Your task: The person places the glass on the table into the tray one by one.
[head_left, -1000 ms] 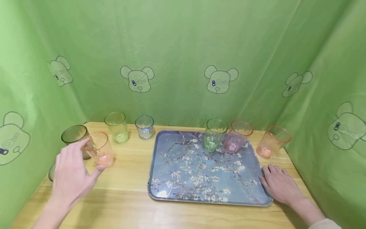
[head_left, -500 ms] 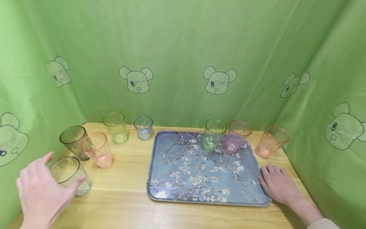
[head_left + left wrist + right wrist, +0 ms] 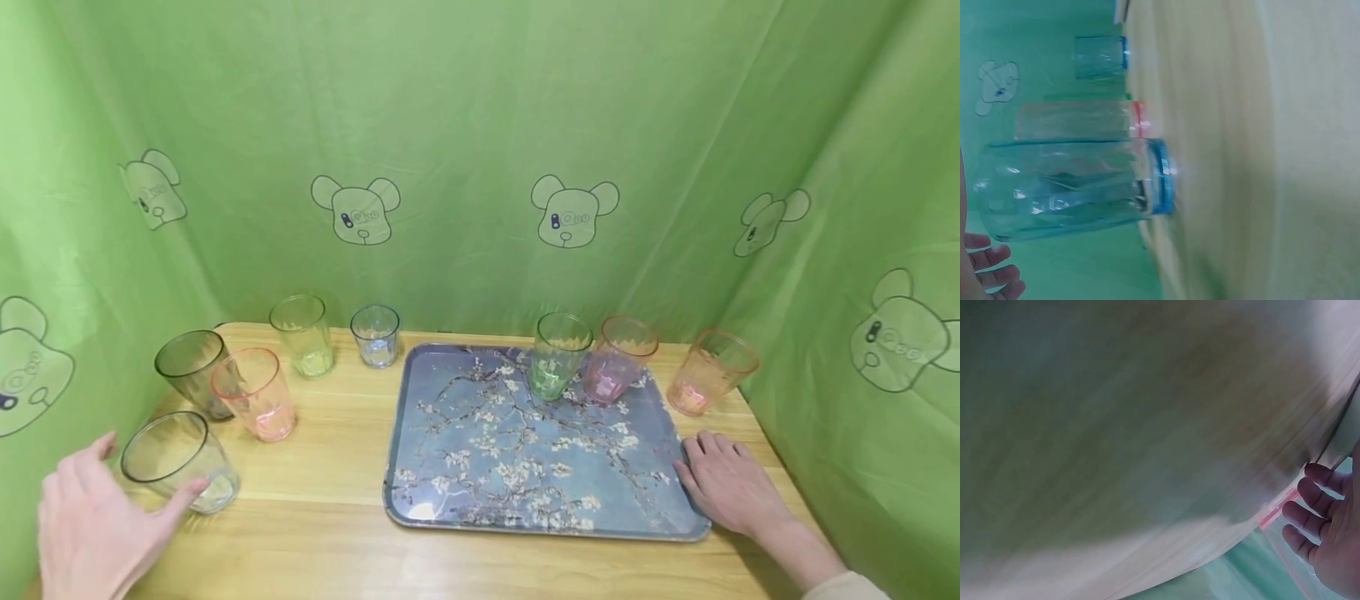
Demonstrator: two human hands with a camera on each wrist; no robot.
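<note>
Both hands empty, left hand spread, shifted from pink tumbler to clear glass, right hand loose

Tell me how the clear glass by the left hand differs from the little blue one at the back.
Rim: the clear glass has a dark one, the blue glass a blue one.
Build: the clear glass looks larger and taller; the blue glass is squat.
Place: the clear glass stands beside the left hand; the blue glass stands near the curtain, away from that hand.
Both are see-through and upright on the table.
</note>
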